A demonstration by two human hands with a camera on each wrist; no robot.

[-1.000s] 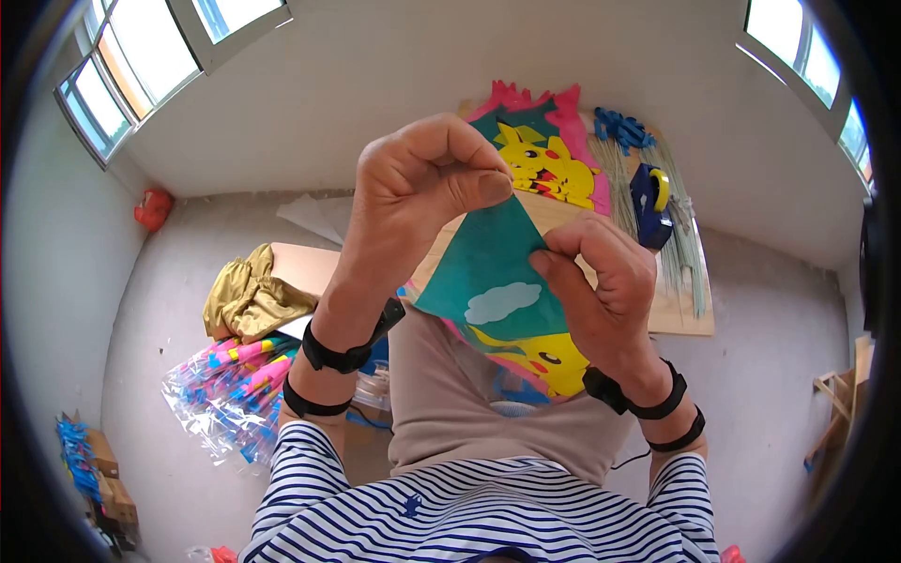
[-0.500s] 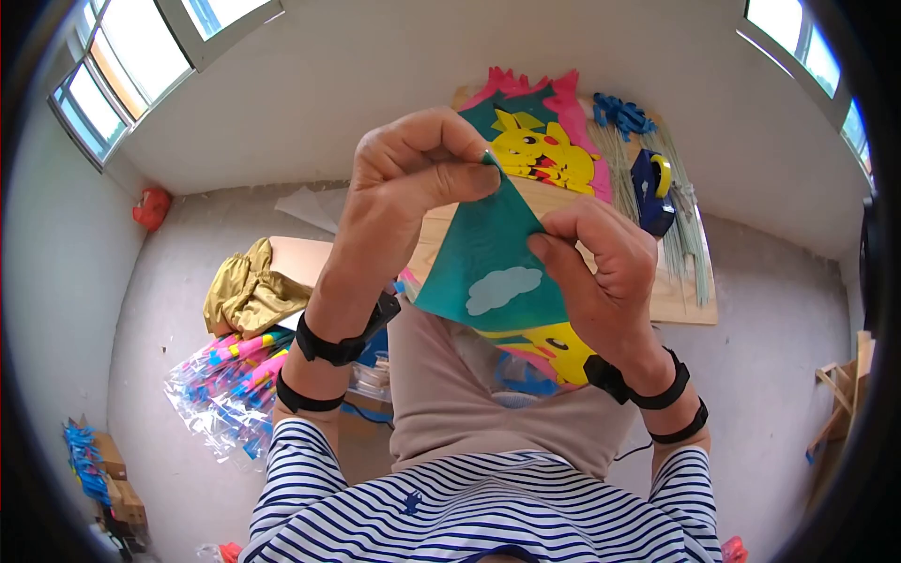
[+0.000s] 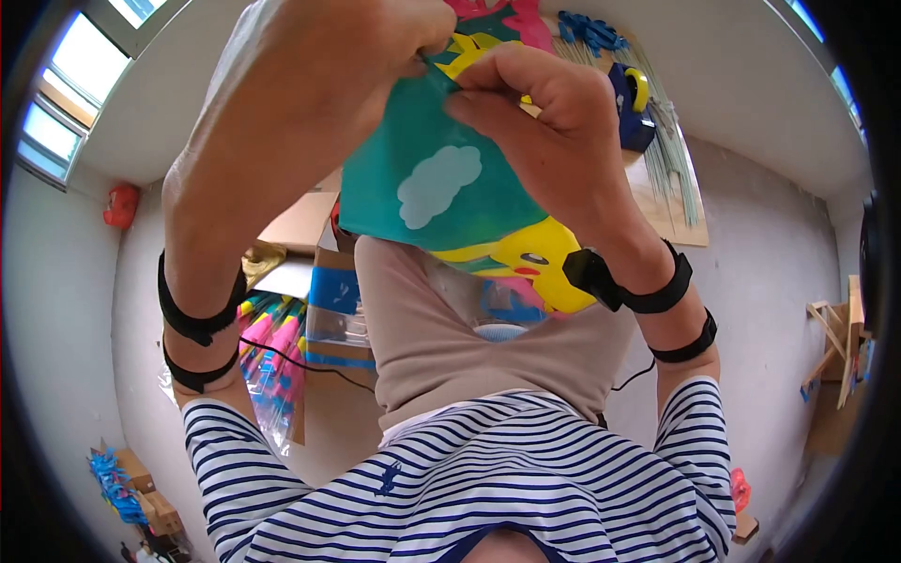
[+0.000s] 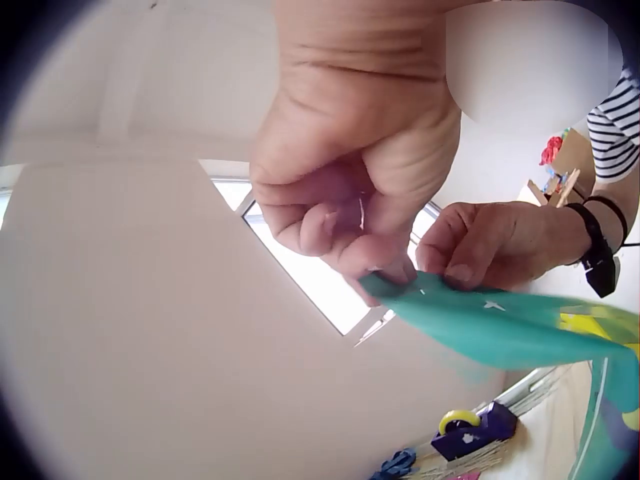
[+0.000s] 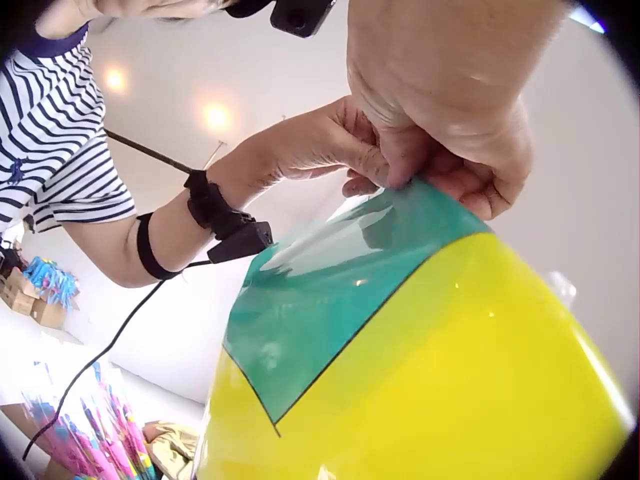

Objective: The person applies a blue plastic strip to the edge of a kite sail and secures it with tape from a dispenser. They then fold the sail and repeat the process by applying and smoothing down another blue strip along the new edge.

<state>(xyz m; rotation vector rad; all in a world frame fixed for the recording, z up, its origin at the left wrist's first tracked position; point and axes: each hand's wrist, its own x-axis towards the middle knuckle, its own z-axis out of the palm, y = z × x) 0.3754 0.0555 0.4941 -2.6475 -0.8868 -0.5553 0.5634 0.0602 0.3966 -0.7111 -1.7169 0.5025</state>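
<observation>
A thin printed plastic sheet, green with a white cloud and a yellow cartoon face, hangs from both hands in front of the body. My left hand pinches its top corner between thumb and fingers. Close beside it, my right hand pinches the sheet's upper edge. In the left wrist view the fingertips of the left hand meet at the green corner, the right hand gripping just along the edge. The right wrist view has the sheet spreading down below the right hand.
Behind the sheet, another pink and green printed sheet lies on a wooden board. A tape dispenser, thin rods and a blue ribbon bundle are there too. Wrapped colourful bundles and a carton stand at left.
Both hands have moved up and left in the head view, carrying the sheet, and come closer together at its top corner. The head view has also shifted.
</observation>
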